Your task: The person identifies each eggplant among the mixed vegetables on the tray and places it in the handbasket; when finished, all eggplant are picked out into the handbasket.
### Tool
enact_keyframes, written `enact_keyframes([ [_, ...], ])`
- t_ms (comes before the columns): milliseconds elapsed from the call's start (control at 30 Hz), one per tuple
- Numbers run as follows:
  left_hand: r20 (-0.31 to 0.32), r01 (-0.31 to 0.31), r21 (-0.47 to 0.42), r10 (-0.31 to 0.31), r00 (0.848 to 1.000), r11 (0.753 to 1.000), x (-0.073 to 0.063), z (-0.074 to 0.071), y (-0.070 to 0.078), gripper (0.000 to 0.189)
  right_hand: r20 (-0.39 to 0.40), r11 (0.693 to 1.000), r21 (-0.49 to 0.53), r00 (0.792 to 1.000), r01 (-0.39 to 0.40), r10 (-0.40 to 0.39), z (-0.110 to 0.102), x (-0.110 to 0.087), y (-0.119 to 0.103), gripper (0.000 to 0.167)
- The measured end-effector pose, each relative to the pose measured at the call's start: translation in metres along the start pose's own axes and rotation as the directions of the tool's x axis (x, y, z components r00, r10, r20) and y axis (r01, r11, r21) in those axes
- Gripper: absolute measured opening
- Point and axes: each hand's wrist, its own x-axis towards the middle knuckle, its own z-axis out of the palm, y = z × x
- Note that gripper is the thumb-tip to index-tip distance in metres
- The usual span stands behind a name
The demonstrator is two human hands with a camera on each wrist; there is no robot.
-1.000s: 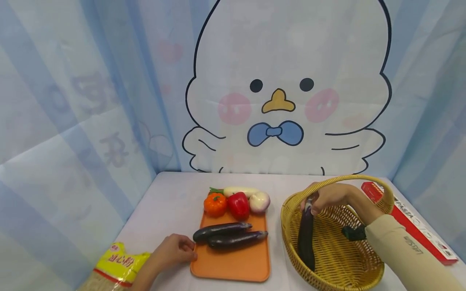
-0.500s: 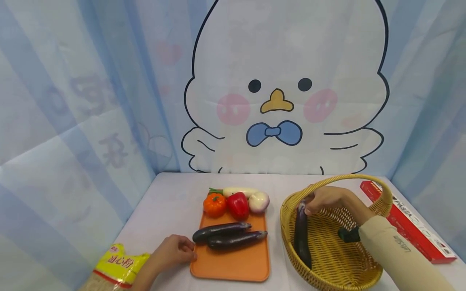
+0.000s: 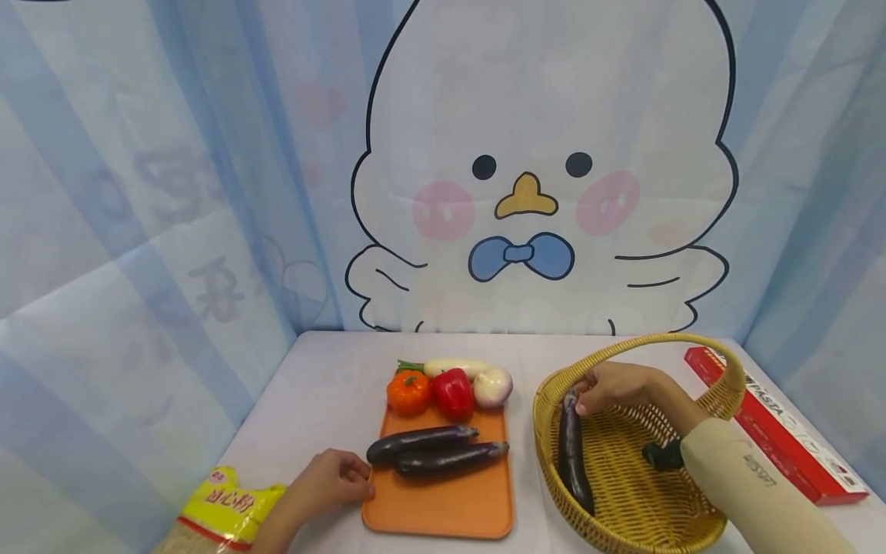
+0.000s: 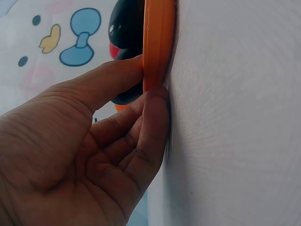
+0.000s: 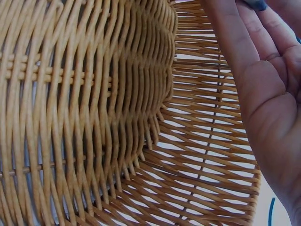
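Observation:
My right hand (image 3: 612,385) reaches under the arched handle of a wicker basket (image 3: 651,500) and pinches an eggplant (image 3: 573,454) by its stem end. That eggplant lies along the basket's left inner wall. In the right wrist view the basket's weave fills most of the frame and the fingertips are cut off at the top. With thumb above and fingers below, my left hand (image 4: 94,141) pinches the edge of an orange tray (image 3: 443,512). Two more eggplants, an upper one (image 3: 415,442) and a lower one (image 3: 450,460), lie side by side on the tray.
At the tray's far end sit an orange pumpkin-like vegetable (image 3: 408,394), a red bell pepper (image 3: 453,394), a purple-white round vegetable (image 3: 493,387) and a white radish (image 3: 453,367). A dark green object (image 3: 661,455) lies in the basket. Outside are a pasta box (image 3: 782,431) and a yellow-topped bag (image 3: 224,504).
My right hand has shifted slightly left and down with the eggplant, which now lies closer to the basket's left wall. My left hand stays at the tray's edge.

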Motion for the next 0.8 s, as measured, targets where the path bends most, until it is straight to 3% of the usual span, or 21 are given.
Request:
enact_keyframes([
  [367,0.010,-0.007,-0.014,0.007,1.000,1.000,0.000,0.001,-0.003,0.032,0.060,0.993,0.069,0.994,0.091,-0.095,0.004,0.010,0.019,0.015],
  [800,0.010,-0.004,-0.023,0.004,1.000,1.000,0.000,0.000,-0.002,0.030,-0.041,0.998,-0.017,0.997,0.064,-0.065,0.006,0.011,0.025,0.029],
])
